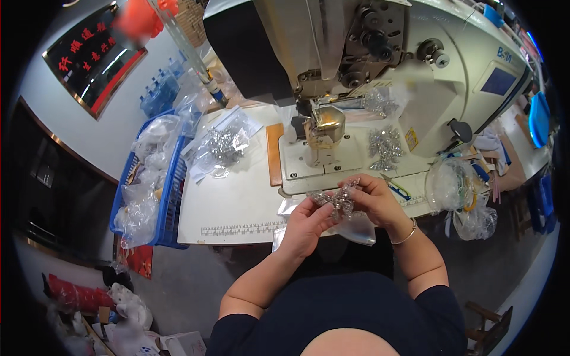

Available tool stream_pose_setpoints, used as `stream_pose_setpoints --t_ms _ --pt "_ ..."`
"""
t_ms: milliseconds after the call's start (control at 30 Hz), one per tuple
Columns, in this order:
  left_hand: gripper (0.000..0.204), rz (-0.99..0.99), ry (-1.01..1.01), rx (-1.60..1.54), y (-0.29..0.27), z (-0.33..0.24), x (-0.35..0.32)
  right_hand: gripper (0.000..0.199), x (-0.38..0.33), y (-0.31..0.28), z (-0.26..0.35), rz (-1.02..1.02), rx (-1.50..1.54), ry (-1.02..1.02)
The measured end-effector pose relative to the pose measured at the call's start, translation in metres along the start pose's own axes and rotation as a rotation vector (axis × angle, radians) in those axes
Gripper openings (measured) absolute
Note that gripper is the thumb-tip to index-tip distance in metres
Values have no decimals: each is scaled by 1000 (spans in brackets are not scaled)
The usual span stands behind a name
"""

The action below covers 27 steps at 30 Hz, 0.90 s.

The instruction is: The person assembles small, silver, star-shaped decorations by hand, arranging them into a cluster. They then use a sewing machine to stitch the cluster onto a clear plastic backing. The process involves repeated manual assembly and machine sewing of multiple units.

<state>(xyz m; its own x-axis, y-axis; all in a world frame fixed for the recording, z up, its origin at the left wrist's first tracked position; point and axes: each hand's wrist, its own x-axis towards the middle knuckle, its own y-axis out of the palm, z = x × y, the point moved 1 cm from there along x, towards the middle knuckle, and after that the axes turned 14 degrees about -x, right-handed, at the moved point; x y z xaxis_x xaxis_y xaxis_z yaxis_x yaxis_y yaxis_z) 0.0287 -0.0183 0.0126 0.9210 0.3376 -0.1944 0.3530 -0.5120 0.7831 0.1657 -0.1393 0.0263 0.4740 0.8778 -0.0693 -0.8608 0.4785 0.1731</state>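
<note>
Between my two hands is a silvery, glittering beaded ornament point(342, 203), spread wide like a bow or butterfly. My left hand point(307, 224) pinches its left side between thumb and fingers. On the other side, my right hand point(375, 200) grips its upper right part; a bracelet circles that wrist. Both hands are over the front edge of the white sewing table point(237, 202), in front of the sewing machine's needle area point(323, 130). Similar silvery ornaments point(385, 148) lie right of the needle plate, and a pile of silvery pieces point(225, 145) rests on clear bags at left.
Small yellow-green thread snips point(399, 188) lie just beyond my right hand. A blue basket point(173, 204) full of plastic bags stands against the table's left side. Clear bags and a round roll point(448, 184) crowd the right end. The machine's head point(255, 53) overhangs the back.
</note>
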Motion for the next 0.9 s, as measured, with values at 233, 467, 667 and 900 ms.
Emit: stream_pose_setpoints --t_ms 233,467,667,900 --pt "39 107 193 381 -13 -2 -3 20 -4 5 -19 -105 -286 -86" --pt "35 263 644 1594 -39 -39 14 18 -15 -38 13 -286 -221 -341" --pt "27 176 463 1703 -34 -34 21 18 -22 -52 5 -472 -644 -490" --pt "26 179 602 1772 -21 -33 12 19 -35 -78 -10 -602 -444 -233"
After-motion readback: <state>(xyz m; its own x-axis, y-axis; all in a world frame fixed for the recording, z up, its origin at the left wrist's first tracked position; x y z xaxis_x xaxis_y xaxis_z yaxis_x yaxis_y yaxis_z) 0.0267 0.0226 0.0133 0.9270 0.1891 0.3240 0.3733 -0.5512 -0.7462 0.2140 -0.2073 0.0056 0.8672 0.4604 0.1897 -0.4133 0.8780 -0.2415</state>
